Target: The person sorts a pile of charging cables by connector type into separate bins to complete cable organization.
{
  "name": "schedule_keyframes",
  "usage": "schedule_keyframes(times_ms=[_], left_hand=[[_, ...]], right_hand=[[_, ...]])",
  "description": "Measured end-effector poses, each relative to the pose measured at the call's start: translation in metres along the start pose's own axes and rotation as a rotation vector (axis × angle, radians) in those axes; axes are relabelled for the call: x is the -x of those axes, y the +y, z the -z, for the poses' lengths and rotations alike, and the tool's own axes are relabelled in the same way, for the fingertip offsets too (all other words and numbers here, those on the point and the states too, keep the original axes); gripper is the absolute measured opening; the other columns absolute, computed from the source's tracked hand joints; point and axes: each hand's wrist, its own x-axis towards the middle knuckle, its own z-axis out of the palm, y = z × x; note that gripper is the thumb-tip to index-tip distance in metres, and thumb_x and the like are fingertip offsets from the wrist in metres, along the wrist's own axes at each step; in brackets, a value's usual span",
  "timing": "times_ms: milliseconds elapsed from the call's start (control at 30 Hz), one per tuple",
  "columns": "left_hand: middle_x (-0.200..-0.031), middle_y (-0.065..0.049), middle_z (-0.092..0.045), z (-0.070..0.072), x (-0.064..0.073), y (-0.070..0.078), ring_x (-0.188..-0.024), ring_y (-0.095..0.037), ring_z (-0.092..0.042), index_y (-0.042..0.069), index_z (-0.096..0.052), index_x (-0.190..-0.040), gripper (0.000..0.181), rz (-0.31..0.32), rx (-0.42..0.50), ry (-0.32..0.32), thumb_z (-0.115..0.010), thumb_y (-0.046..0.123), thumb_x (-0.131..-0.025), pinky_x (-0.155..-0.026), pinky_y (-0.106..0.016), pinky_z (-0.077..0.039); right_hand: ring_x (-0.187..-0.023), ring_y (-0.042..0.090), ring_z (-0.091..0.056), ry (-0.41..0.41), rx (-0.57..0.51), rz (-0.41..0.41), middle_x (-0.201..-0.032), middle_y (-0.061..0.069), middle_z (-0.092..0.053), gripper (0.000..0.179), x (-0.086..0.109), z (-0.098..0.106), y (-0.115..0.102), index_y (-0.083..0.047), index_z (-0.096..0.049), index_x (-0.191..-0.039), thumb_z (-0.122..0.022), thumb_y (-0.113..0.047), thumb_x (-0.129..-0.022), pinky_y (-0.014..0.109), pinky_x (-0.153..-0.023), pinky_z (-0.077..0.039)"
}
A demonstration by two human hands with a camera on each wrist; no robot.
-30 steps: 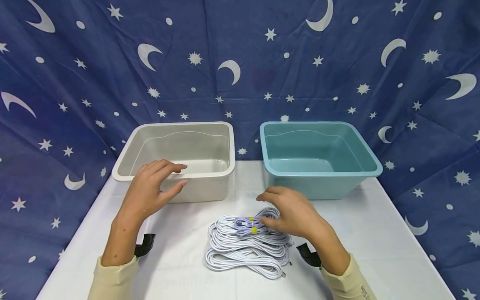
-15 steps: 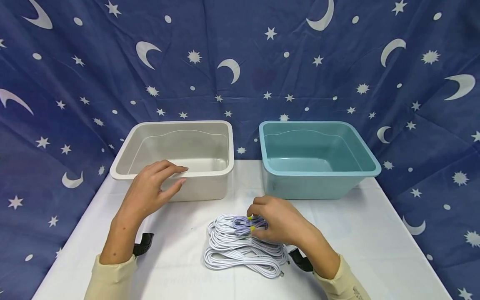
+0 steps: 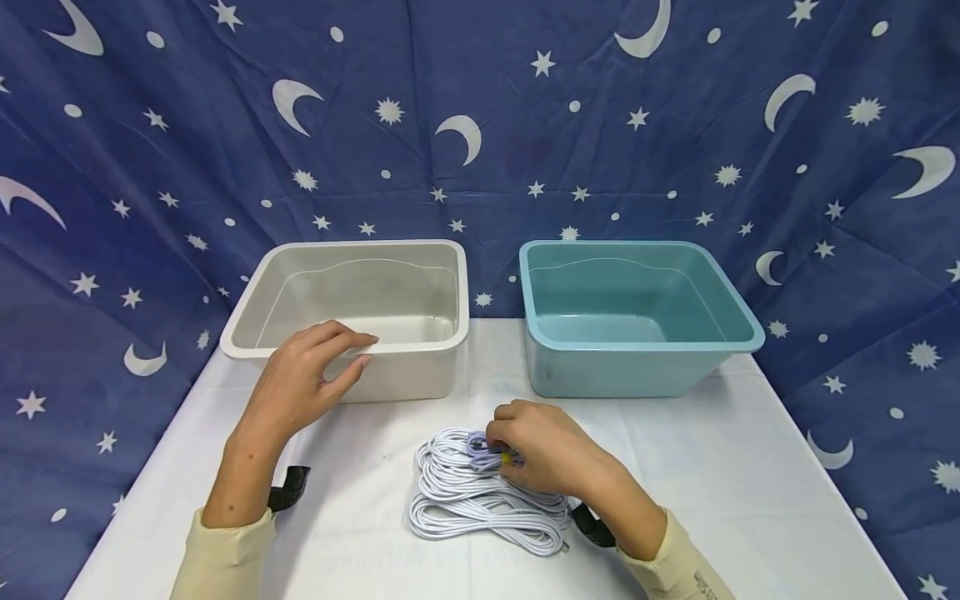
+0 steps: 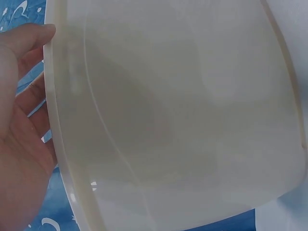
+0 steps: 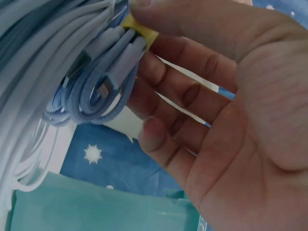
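In the head view, my right hand (image 3: 551,446) pinches a small coiled lavender USB cable (image 3: 480,454) by its yellow tie. The right wrist view shows the thumb on the yellow tie (image 5: 139,31) with curled fingers behind it, and metal plugs at the coil's end. This coil lies on top of a pile of white cables (image 3: 487,508) on the table. My left hand (image 3: 300,379) is held loosely at the front rim of the off-white bin (image 3: 420,371), holding nothing. Whether its fingertips touch the rim I cannot tell.
To the right of the off-white bin stands a teal bin (image 3: 615,372). Both are on a white tablecloth (image 3: 750,492). A blue curtain (image 3: 510,108) with moons and stars hangs behind and at both sides. Each wrist wears a black mount.
My right hand has come down and left onto the lavender cable, and its thumb and fingers have closed on the tie. The left hand has stayed nearly still.
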Motion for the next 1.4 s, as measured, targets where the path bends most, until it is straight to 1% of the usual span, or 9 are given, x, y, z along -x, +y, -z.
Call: schedule_keyframes(times_ms=[100, 200, 400, 567, 700, 900, 1133, 1300, 1400], left_hand=[[-0.101, 0.007, -0.068, 0.0, 0.0, -0.001, -0.089, -0.014, -0.064, 0.02, -0.075, -0.111, 0.022, 0.0, 0.003, -0.002, -0.075, 0.022, -0.09, -0.077, -0.035, -0.05], [-0.101, 0.006, -0.068, -0.001, 0.0, -0.001, -0.09, -0.014, -0.064, 0.019, -0.075, -0.112, 0.022, -0.002, 0.01, -0.001, -0.075, 0.021, -0.09, -0.077, -0.035, -0.05], [-0.102, 0.007, -0.068, 0.0, 0.0, -0.001, -0.091, -0.013, -0.063, 0.019, -0.075, -0.112, 0.021, 0.0, 0.024, -0.01, -0.073, 0.021, -0.091, -0.079, -0.03, -0.048], [-0.102, 0.007, -0.067, 0.0, 0.0, -0.002, -0.089, -0.012, -0.062, 0.019, -0.075, -0.112, 0.021, -0.015, 0.026, -0.006, -0.073, 0.02, -0.092, -0.078, -0.03, -0.048], [-0.101, 0.007, -0.067, 0.0, 0.0, -0.002, -0.088, -0.014, -0.064, 0.018, -0.075, -0.112, 0.021, -0.017, 0.03, -0.005, -0.074, 0.019, -0.091, -0.077, -0.031, -0.049], [-0.101, 0.006, -0.067, 0.001, 0.0, -0.002, -0.09, -0.013, -0.064, 0.02, -0.075, -0.113, 0.021, 0.001, 0.033, -0.031, -0.072, 0.021, -0.093, -0.079, -0.028, -0.048], [-0.101, 0.006, -0.068, 0.0, 0.0, -0.003, -0.089, -0.012, -0.064, 0.019, -0.075, -0.112, 0.021, -0.018, 0.034, -0.001, -0.074, 0.019, -0.091, -0.078, -0.03, -0.049], [-0.101, 0.006, -0.068, 0.0, 0.0, -0.003, -0.089, -0.01, -0.062, 0.02, -0.075, -0.112, 0.021, -0.009, 0.032, -0.004, -0.074, 0.02, -0.091, -0.078, -0.028, -0.048], [-0.101, 0.007, -0.067, -0.001, 0.0, -0.003, -0.089, -0.013, -0.064, 0.019, -0.075, -0.112, 0.021, -0.011, 0.034, -0.002, -0.074, 0.019, -0.09, -0.078, -0.03, -0.049]], right_hand=[[-0.076, 0.005, -0.053, 0.015, 0.004, 0.026, -0.083, -0.011, -0.06, 0.02, -0.002, -0.003, -0.001, -0.021, -0.072, -0.09, -0.075, -0.01, -0.074, 0.024, -0.064, -0.047], [-0.076, 0.005, -0.053, 0.019, 0.011, 0.041, -0.082, -0.011, -0.059, 0.02, -0.002, -0.004, -0.002, -0.021, -0.072, -0.09, -0.073, -0.008, -0.075, 0.023, -0.063, -0.047], [-0.075, 0.006, -0.052, 0.033, 0.012, 0.041, -0.081, -0.012, -0.058, 0.017, -0.004, 0.0, -0.003, -0.021, -0.072, -0.09, -0.075, -0.011, -0.077, 0.024, -0.063, -0.047], [-0.074, 0.005, -0.05, 0.071, 0.006, 0.035, -0.082, -0.012, -0.058, 0.015, -0.007, 0.007, -0.002, -0.021, -0.071, -0.089, -0.075, -0.013, -0.078, 0.023, -0.062, -0.046], [-0.074, 0.004, -0.049, 0.1, -0.003, 0.04, -0.081, -0.013, -0.057, 0.014, -0.009, 0.012, -0.003, -0.022, -0.068, -0.089, -0.074, -0.014, -0.079, 0.022, -0.061, -0.045], [-0.078, 0.003, -0.05, 0.179, -0.018, 0.042, -0.087, -0.013, -0.059, 0.016, -0.014, 0.023, -0.004, -0.024, -0.068, -0.091, -0.074, -0.014, -0.079, 0.021, -0.064, -0.046], [-0.084, 0.005, -0.054, 0.265, -0.055, 0.054, -0.095, -0.011, -0.062, 0.017, -0.017, 0.037, -0.005, -0.021, -0.069, -0.095, -0.076, -0.014, -0.082, 0.021, -0.069, -0.048], [-0.084, 0.004, -0.056, 0.327, -0.1, 0.053, -0.094, -0.013, -0.062, 0.017, -0.023, 0.044, -0.006, -0.021, -0.07, -0.096, -0.075, -0.011, -0.083, 0.021, -0.07, -0.049], [-0.083, 0.003, -0.057, 0.364, -0.146, 0.057, -0.093, -0.014, -0.062, 0.017, -0.027, 0.047, -0.007, -0.021, -0.069, -0.096, -0.073, -0.009, -0.084, 0.02, -0.071, -0.049]])
